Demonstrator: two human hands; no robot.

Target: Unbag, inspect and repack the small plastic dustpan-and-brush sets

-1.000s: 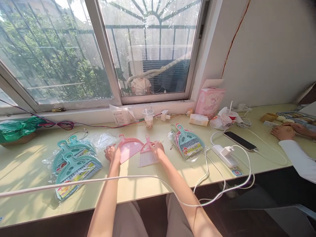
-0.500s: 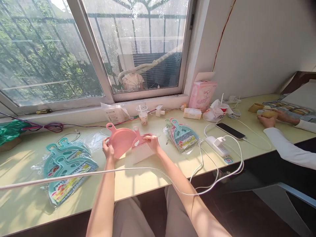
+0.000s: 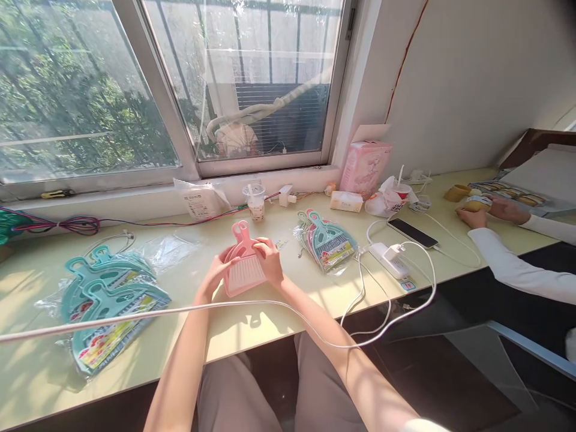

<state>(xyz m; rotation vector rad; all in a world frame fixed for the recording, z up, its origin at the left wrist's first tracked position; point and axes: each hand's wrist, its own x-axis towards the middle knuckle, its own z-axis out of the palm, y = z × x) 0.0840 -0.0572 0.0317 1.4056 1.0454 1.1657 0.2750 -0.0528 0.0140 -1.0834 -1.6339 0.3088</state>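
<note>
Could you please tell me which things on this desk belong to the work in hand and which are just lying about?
In hand:
left hand and right hand hold the pink dustpan and brush
bagged teal sets
bagged sets to the right

Lying about:
phone
power strip
drink cup
pink box

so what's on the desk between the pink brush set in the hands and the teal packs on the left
In the head view, a crumpled clear plastic bag lies there, between the pink brush set and the teal packs.

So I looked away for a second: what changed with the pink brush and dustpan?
The pink dustpan and pink brush, lying side by side earlier, are now nested together, lifted and held between the left hand and right hand. The teal packs and phone stayed put.
</note>
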